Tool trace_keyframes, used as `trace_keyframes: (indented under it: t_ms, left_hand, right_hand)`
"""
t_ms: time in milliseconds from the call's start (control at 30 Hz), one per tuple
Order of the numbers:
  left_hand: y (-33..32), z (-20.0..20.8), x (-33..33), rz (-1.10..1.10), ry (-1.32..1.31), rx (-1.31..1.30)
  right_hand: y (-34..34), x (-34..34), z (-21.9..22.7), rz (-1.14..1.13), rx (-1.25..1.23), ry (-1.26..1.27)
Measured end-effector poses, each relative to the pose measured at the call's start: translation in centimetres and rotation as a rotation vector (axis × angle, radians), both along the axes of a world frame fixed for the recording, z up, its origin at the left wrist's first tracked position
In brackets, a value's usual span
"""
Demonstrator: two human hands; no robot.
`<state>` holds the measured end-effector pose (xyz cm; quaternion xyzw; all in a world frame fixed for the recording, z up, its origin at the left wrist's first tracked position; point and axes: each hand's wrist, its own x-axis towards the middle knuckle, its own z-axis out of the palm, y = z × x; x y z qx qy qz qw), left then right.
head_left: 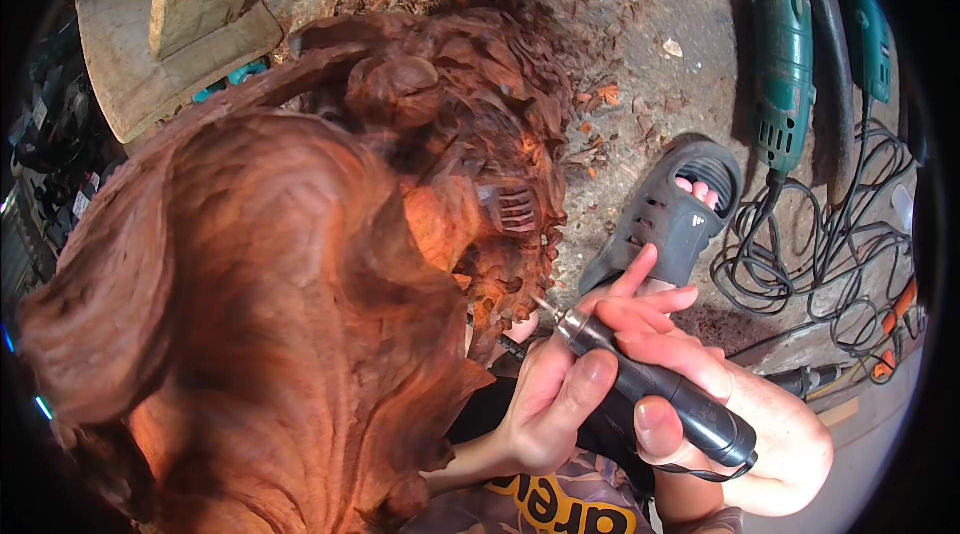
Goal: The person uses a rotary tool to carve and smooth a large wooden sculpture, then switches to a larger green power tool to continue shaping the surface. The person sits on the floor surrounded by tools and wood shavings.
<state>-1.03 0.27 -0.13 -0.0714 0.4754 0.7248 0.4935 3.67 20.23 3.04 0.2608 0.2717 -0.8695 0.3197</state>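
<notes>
At the carving's [300,264] lower edge, right hand [720,404] clenches the rotary tool [650,384]; left hand [550,404] clasps its nose, apparently steadying the bit against wood.

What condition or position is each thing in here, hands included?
Wood carving: reddish, rough-cut, upright.
Rotary tool: held in both hands, bit at the carving.
Left hand: steadying the tool's front.
Right hand: wrapped round the tool's body.
Green grinder: lying on the ground.
Cables: tangled.
</notes>
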Motion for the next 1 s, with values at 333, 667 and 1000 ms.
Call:
trace_keyframes:
  t_ms: [333, 667, 1000]
  left_hand:
    - [-0.2, -0.1, 0.1, -0.036, 0.012, 0.004]
    - [-0.4, 0.4, 0.1, -0.029, -0.047, -0.009]
    - [-0.3, 2.8, -0.7, 0.046, -0.450, 0.085]
  right_hand:
    - [-5.4, 0.9, -2.6, -0.312, 0.830, 0.479]
    - [-6.7, -0.3, -1.5, -0.199, 0.987, 0.464]
    - [-7.4, -1.5, 0.1, -0.113, 1.091, 0.441]
